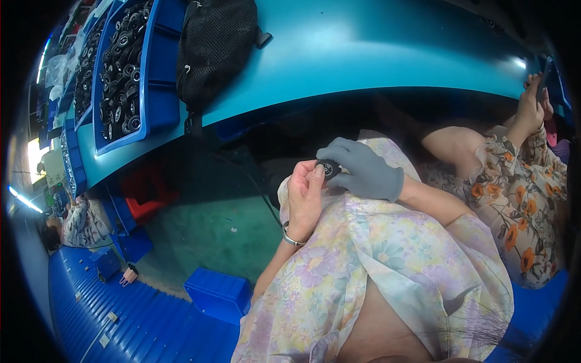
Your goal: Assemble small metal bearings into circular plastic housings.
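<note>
A small round black toy-like wheel (328,169) with a pale pattern on its face is held over my lap. My left hand (305,196), bare and with a bracelet at the wrist, pinches it between thumb and fingers. On its other side, my right hand (368,172) in a grey glove curls its fingers round the same wheel. Part of the wheel is hidden behind the fingers of both hands. Beyond my hands, at the upper left, a blue bin (164,100) full of similar black wheels stands on the table.
The teal table (345,60) curves across the far side, with a black mesh bag (218,51) beside the bin. A blue crate (218,293) sits low at the left, near a red stool-like object (145,193). At the right sits a person in a flowered dress (514,212).
</note>
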Demonstrator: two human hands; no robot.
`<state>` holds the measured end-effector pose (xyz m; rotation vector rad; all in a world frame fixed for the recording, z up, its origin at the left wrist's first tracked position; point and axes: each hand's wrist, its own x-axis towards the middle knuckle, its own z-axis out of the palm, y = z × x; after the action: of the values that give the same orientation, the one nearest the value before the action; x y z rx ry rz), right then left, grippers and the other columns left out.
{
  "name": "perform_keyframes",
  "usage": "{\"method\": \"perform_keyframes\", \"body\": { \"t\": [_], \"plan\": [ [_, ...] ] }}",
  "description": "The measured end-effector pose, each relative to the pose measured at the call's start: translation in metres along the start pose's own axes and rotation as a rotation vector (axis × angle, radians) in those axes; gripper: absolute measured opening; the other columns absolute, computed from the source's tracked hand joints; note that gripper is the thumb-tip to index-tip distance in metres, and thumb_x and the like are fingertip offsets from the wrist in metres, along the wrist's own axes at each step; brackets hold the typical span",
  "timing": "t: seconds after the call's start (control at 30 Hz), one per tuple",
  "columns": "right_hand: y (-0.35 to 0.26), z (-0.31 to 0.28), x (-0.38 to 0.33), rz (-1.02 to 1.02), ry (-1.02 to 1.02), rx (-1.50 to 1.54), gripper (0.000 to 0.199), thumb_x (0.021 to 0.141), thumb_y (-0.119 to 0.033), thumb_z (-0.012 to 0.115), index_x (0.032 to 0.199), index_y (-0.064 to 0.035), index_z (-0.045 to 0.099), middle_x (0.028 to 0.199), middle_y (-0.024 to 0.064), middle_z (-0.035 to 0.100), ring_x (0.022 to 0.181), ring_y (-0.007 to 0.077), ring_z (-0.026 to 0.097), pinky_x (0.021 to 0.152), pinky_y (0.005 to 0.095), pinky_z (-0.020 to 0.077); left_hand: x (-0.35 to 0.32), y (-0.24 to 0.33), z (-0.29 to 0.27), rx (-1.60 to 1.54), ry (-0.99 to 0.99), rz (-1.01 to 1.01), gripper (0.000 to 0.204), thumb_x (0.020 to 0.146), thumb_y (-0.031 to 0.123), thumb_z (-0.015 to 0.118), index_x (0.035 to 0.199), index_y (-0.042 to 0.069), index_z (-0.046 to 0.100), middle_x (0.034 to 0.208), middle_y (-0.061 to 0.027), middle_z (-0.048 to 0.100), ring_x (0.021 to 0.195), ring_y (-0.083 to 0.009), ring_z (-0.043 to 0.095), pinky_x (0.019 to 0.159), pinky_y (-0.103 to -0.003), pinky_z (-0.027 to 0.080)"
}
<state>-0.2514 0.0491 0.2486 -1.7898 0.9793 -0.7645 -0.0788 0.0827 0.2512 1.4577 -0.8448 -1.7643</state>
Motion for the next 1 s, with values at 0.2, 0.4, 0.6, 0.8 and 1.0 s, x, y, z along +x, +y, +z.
{"method": "perform_keyframes", "body": {
  "t": [0.2, 0.4, 0.6, 0.8, 1.0],
  "plan": [
    [-0.008, -0.008, 0.006, 0.097, -0.202, -0.227, 0.042, 0.074, -0.010, 0.071, 0.112, -0.0049, 0.055, 0.096, 0.0123, 0.056, 0.087, 0.0286, 0.058, 0.074, 0.0361, 0.0471, -0.002, -0.001, 0.004, -0.178, -0.002, -0.116, 0.020, 0.097, 0.019, 0.051, 0.108, 0.002, 0.052, 0.094, -0.0024, 0.061, 0.080, -0.0067, 0.055, 0.075, -0.023, 0.048],
    [-0.006, 0.001, 0.004, 0.098, 0.004, -0.028, 0.043, 0.072, -0.009, 0.072, 0.111, -0.0052, 0.055, 0.095, 0.0118, 0.056, 0.087, 0.0264, 0.058, 0.073, 0.0342, 0.0472, 0.003, 0.001, 0.000, -0.388, -0.079, -0.130, 0.019, 0.097, 0.018, 0.052, 0.107, 0.002, 0.053, 0.101, -0.0049, 0.062, 0.087, -0.0103, 0.059, 0.081, -0.028, 0.050],
    [-0.005, 0.000, 0.003, 0.155, -0.034, 0.153, 0.049, 0.067, -0.007, 0.074, 0.112, -0.0050, 0.055, 0.100, 0.0098, 0.055, 0.087, 0.0230, 0.058, 0.074, 0.0321, 0.0472, 0.001, 0.010, 0.001, -0.746, -0.238, -0.224, 0.024, 0.093, 0.019, 0.059, 0.108, 0.001, 0.053, 0.107, -0.0102, 0.062, 0.100, -0.0198, 0.059, 0.092, -0.036, 0.046],
    [-0.012, 0.000, 0.002, 0.174, 0.019, 0.290, 0.049, 0.066, -0.006, 0.074, 0.111, -0.0056, 0.056, 0.101, 0.0102, 0.055, 0.088, 0.0228, 0.057, 0.075, 0.0317, 0.0467, 0.000, 0.010, 0.000, -0.790, -0.281, -0.205, 0.027, 0.088, 0.020, 0.066, 0.102, 0.003, 0.052, 0.108, -0.0134, 0.061, 0.102, -0.0239, 0.059, 0.096, -0.038, 0.044],
    [-0.008, 0.003, 0.000, -0.108, 0.149, -0.187, 0.046, 0.071, -0.008, 0.072, 0.114, -0.0088, 0.056, 0.101, 0.0116, 0.052, 0.089, 0.0278, 0.055, 0.076, 0.0363, 0.0468, 0.000, 0.015, 0.006, -0.163, -0.040, 0.173, 0.036, 0.076, 0.001, 0.073, 0.098, 0.003, 0.046, 0.097, -0.0065, 0.057, 0.087, -0.0115, 0.054, 0.082, -0.025, 0.045]
  ]
}}
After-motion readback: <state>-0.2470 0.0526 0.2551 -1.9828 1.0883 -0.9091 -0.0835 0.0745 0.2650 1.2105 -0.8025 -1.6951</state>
